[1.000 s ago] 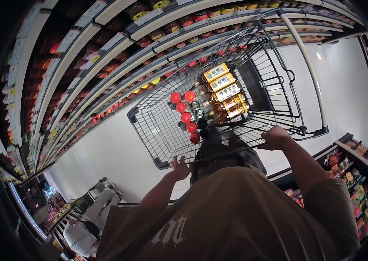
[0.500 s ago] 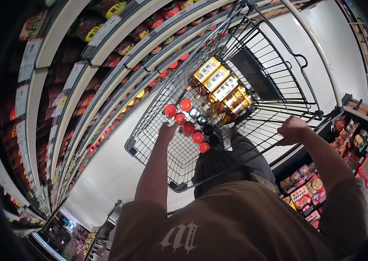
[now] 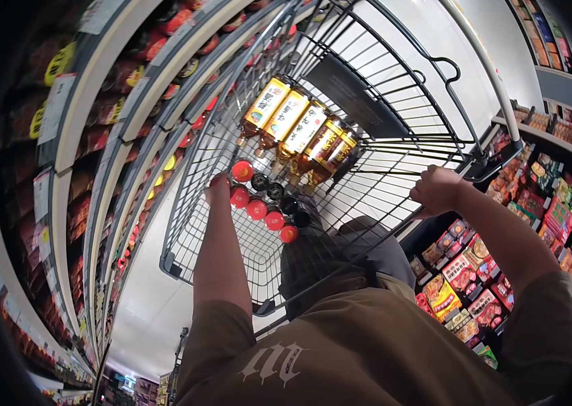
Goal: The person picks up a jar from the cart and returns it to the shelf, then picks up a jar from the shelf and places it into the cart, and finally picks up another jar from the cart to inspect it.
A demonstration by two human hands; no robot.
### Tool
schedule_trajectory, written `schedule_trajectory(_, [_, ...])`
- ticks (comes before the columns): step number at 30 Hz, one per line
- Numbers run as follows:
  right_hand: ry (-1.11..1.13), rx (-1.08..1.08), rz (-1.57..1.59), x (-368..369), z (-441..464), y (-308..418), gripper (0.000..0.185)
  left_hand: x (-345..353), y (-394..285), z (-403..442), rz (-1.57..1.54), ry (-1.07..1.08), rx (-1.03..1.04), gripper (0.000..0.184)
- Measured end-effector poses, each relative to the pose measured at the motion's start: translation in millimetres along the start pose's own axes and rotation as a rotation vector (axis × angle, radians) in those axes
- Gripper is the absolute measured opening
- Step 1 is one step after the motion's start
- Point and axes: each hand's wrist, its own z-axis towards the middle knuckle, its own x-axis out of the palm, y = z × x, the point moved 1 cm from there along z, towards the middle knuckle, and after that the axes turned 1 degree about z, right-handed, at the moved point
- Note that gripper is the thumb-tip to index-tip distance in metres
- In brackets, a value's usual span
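Note:
A wire shopping cart point(image 3: 176, 237) stands in front of my body. In it, several red-capped containers point(image 3: 256, 209) and black-capped ones point(image 3: 275, 191) are upright in rows. Beyond them, amber bottles with yellow and white labels point(image 3: 286, 116) lie side by side. My left hand point(image 3: 217, 191) is inside the cart, its closed fingers over the outermost red cap, which is mostly hidden. My right hand point(image 3: 437, 192) is closed round the cart's side rim.
Shelves point(image 3: 76, 122) of packaged food with price tags curve along the left. To the right, a low display point(image 3: 489, 284) holds colourful packets. The cart's grey handle bar point(image 3: 482, 54) is at the upper right, above a pale floor point(image 3: 144, 304).
My left hand has moved up onto the outermost red cap. The cart and its contents have shifted left in view. My right hand stays on the rim.

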Motion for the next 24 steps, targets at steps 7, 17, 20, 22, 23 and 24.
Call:
schedule_trajectory(7, [-0.012,0.013,-0.016,-0.6,-1.0,-0.7,0.055,7.3,-17.2,-30.2,-0.035,-0.227,0.0,0.068])
schedule_trajectory(17, [-0.024,0.017,-0.036,1.3,-0.2,-2.3,0.053,-24.1,-19.3,-55.8,-0.05,-0.156,0.135,0.081])
schedule_trajectory(20, [0.024,0.048,-0.006,1.2,0.3,-1.6,0.053,-23.7,10.2,-30.0,-0.32,-0.026,0.216,0.06])
schedule_trajectory(22, [0.025,0.057,-0.011,0.4,-0.6,-0.9,0.053,-27.9,27.1,-21.5,-0.54,0.097,0.197,0.04])
schedule_trajectory(23, [0.028,0.066,-0.013,-0.7,0.5,-0.2,0.053,-32.4,36.0,-16.6,-0.661,0.16,0.155,0.038])
schedule_trajectory(24, [0.024,0.06,-0.014,0.7,1.1,-0.7,0.053,-38.9,39.2,-20.6,-0.783,0.221,0.114,0.035])
